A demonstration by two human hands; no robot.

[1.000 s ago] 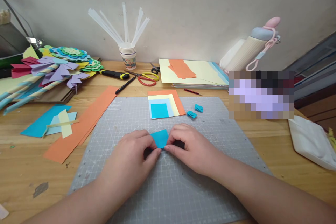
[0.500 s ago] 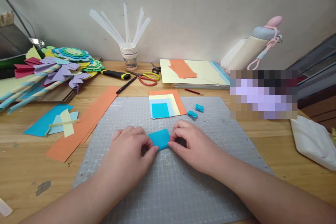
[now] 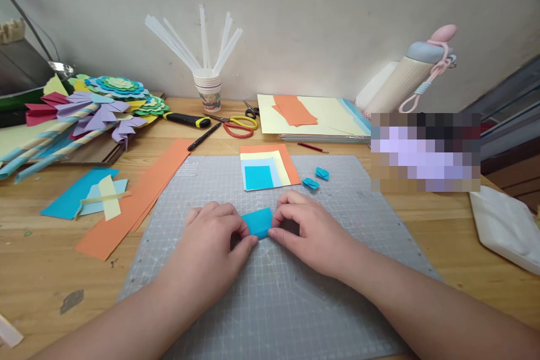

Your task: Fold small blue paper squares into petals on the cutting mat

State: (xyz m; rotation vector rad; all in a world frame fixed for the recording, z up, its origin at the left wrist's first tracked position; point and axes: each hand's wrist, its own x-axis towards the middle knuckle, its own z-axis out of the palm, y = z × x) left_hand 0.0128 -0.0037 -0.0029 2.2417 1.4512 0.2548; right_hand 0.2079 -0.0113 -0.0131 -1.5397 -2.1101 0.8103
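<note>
Your left hand (image 3: 215, 236) has its grip on the left end of a small bright-blue rectangular paper piece (image 3: 258, 220), and your right hand (image 3: 310, 230) pinches its right end between thumb and fingers. The piece is over a grey gridded cutting mat (image 3: 270, 309) on the wooden tabletop (image 3: 37, 287). Toward the tabletop's far edge, past your hands, lie a layered stack of coloured paper squares (image 3: 258, 178) and, just right of it, two small folded blue paper shapes (image 3: 322, 173).
</note>
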